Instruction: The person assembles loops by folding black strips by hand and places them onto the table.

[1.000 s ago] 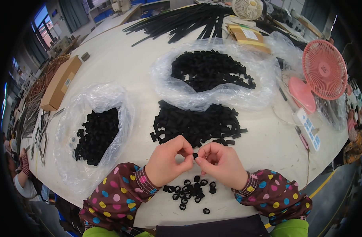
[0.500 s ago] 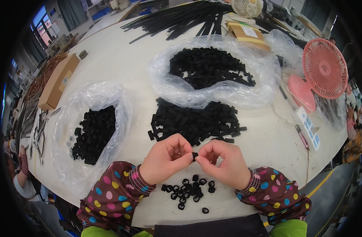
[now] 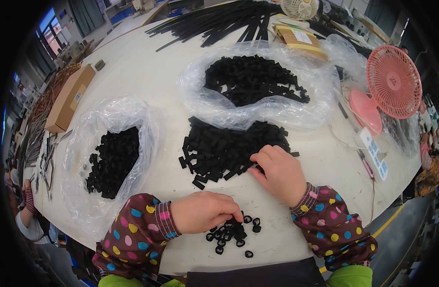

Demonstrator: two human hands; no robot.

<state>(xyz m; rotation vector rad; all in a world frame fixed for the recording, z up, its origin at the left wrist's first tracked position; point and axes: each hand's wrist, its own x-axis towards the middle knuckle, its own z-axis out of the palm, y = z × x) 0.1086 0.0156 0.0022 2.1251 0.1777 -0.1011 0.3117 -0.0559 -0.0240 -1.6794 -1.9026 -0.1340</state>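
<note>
in the head view, your left hand bends over black rings on the counter; your right hand curls at the near edge of the heap of black pieces. whether either pinches anything is unclear.

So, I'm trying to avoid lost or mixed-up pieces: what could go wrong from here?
A lone small black ring lies apart from the heap of small black rings, toward the near edge of the white table; a brown polka-dotted sleeve might brush it off. The left hand, at that heap, could scatter others. The loose short, flat black strips by the right hand lie close to the clear plastic bag holding more black pieces, so the two lots might mix.
</note>
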